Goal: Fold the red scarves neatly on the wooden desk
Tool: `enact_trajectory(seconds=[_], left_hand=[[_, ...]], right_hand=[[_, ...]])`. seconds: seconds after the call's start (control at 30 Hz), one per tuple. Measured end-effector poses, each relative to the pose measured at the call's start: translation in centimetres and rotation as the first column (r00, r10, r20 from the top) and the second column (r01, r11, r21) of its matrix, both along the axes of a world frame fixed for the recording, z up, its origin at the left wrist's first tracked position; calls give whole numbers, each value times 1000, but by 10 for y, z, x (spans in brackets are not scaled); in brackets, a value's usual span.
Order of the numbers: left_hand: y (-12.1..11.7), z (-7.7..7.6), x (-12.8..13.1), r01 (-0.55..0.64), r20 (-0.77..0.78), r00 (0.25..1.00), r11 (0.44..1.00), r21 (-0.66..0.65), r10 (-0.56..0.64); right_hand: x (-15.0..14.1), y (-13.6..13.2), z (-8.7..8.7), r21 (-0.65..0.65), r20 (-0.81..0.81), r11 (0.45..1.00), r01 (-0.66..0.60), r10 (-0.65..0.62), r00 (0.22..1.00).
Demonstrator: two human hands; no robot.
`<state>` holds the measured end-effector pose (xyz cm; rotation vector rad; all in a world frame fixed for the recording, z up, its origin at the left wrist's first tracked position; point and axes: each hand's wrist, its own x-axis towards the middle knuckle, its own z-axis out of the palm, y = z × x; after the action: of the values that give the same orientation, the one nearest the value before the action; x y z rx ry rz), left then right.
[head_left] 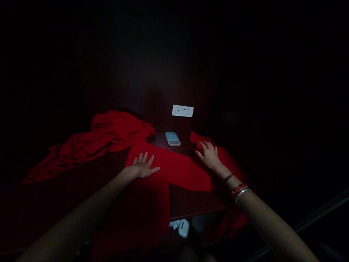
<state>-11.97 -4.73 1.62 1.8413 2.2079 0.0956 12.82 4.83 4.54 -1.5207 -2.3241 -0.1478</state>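
Observation:
A red scarf (185,169) lies laid out over a dark wooden tabletop (191,202), one part hanging down past the front edge. My left hand (143,167) rests flat on it, fingers spread. To the right, my right hand (208,154) touches a raised fold of red cloth (197,137), its thumb apart from slightly bent fingers. Whether this fold belongs to the same scarf I cannot tell. At the left, a rumpled heap of red fringed cloth (117,127) spreads across the table.
A phone (172,139) with a lit, blurred screen lies near the back wall. Above it is a white socket plate (183,110). Below the table's front edge sits a small white rounded case (184,228). The surroundings are very dark.

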Motion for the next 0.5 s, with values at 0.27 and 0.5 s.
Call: enact_trajectory(seconds=[0.27, 0.5], left_hand=[[7, 17, -68, -489, 473, 816, 833, 258, 333], [16, 5, -85, -519, 762, 615, 831, 200, 201]], right_hand=[[-95, -64, -14, -373, 1, 803, -465, 501, 865], [-93, -43, -8, -474, -128, 775, -418, 409, 904]])
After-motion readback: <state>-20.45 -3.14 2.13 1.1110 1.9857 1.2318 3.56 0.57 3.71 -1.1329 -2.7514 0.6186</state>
